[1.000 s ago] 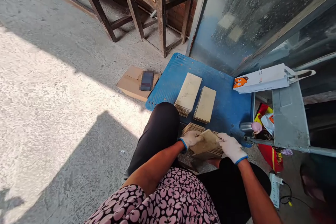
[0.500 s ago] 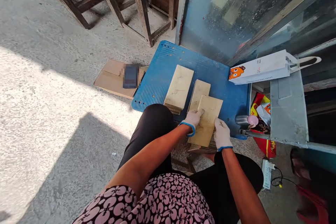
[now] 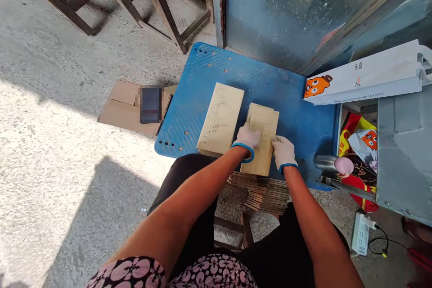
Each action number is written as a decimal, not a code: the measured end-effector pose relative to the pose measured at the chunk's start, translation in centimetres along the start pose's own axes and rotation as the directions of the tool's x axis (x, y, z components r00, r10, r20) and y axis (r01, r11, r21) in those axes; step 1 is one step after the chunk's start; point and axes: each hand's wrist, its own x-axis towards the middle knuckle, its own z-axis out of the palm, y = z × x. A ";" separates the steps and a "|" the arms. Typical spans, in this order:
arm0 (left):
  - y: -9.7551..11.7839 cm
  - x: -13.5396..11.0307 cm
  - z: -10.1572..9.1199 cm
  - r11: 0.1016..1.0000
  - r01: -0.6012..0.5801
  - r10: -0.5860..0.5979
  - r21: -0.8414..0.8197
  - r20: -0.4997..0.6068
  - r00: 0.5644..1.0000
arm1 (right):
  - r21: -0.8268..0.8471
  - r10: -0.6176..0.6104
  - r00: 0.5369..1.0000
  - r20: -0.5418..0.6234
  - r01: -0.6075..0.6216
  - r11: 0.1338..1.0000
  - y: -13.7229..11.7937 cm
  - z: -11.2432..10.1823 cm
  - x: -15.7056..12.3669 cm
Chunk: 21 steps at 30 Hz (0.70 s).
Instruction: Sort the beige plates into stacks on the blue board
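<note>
A thin beige rectangular board (image 3: 265, 141) lies over a similar stack of boards (image 3: 251, 110) on the blue table (image 3: 286, 85), slightly out of line with it. My left hand (image 3: 248, 137), in a white glove with a blue cuff, grips the board's left side, fingers closed. At its right edge, my right hand (image 3: 283, 150), gloved alike, pinches the board. A second stack of beige boards (image 3: 222, 117) sits to the left. Below the table edge, a fanned pile of boards (image 3: 266, 195) rests near my legs.
A white paper bag (image 3: 364, 74) lies at the right above a grey metal surface (image 3: 405, 144). Beside the table's right edge is a metal flask (image 3: 330, 163) with a pink lid. A power strip (image 3: 360, 234) is on the floor. Flattened cardboard (image 3: 118, 110) lies left.
Both hands have moved the board away from my body, from over the lower pile onto the middle stack. The view has shifted closer to the table.
</note>
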 end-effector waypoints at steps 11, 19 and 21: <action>0.8 1.2 -0.5 0.980 0.059 -0.051 0.191 -0.044 0.998 | -0.461 0.051 0.998 -0.023 -0.056 0.885 -4.2 0.7 -0.2; 1.2 1.5 -0.2 0.968 0.045 -0.038 0.246 -0.037 0.999 | -0.522 0.047 0.999 0.005 -0.037 0.852 -4.1 0.8 0.2; 1.1 1.5 0.1 0.955 -0.008 0.019 0.295 -0.032 0.999 | -0.540 0.046 0.999 0.000 -0.039 0.841 -3.9 1.0 0.3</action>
